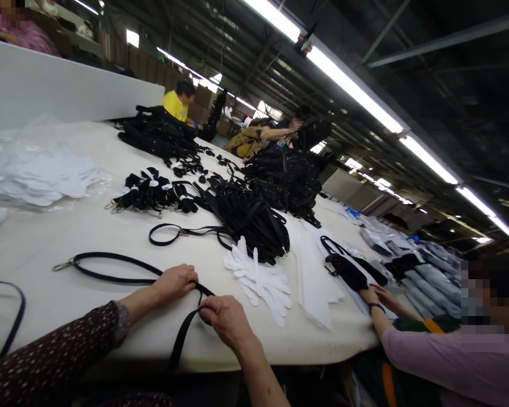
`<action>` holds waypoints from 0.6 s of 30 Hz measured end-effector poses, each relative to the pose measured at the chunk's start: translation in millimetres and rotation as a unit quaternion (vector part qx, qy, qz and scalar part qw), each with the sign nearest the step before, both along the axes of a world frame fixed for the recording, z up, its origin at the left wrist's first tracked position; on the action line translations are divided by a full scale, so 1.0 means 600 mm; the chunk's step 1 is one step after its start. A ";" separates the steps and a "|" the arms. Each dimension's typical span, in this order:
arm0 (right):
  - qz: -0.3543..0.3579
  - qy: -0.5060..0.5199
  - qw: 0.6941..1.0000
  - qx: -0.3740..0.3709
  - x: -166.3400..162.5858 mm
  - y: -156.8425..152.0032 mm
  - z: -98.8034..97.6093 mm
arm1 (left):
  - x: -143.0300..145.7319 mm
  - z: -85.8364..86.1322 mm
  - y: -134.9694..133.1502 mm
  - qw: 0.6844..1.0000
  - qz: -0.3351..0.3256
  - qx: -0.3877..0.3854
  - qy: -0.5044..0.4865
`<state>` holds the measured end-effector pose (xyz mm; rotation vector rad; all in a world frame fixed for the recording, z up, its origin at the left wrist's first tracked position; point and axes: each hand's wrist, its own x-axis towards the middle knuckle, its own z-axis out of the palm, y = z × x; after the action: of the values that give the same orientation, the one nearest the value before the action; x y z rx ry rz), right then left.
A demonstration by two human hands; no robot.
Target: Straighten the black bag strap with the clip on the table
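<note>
Black and flat, one long strap [123, 258] lies on the white table [89, 232], close to the near edge. The left hand [176, 280] has its fingers closed on the strap, and the right hand [227, 316] pinches it just beside. The hands are likely close together so that this short bit is steady and does not slip. On the left, the strap makes a big loop with a metal clip [64, 264] at its tip. A loose part hangs down by the right hand. White pieces [258, 282] are fanned out near the right hand, maybe so they are easy to pick up. Behind them, a big heap of black straps [250, 217] blocks the way to the back. Small tied bundles [138, 199] sit left of the heap, and white shapes [51, 175] in clear plastic lie farther left. On the right, a co-worker's hands [369, 295] touch a small black bag [348, 271].
</note>
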<state>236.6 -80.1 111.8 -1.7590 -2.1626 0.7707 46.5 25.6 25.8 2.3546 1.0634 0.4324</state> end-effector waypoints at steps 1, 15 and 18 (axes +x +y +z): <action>-0.035 0.017 0.999 -0.013 0.003 0.005 0.003 | -0.001 0.001 0.000 1.000 0.002 -0.001 0.000; 0.027 -0.049 0.997 -0.057 -0.027 -0.018 0.046 | 0.008 -0.024 -0.012 0.997 0.041 -0.058 0.030; 0.048 -0.233 0.971 -0.027 -0.075 0.002 -0.001 | 0.017 -0.015 -0.005 0.997 0.038 -0.050 0.049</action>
<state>191.5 -78.9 111.4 -2.0398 -2.5568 0.4706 56.7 22.5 16.5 2.2725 1.1937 0.2859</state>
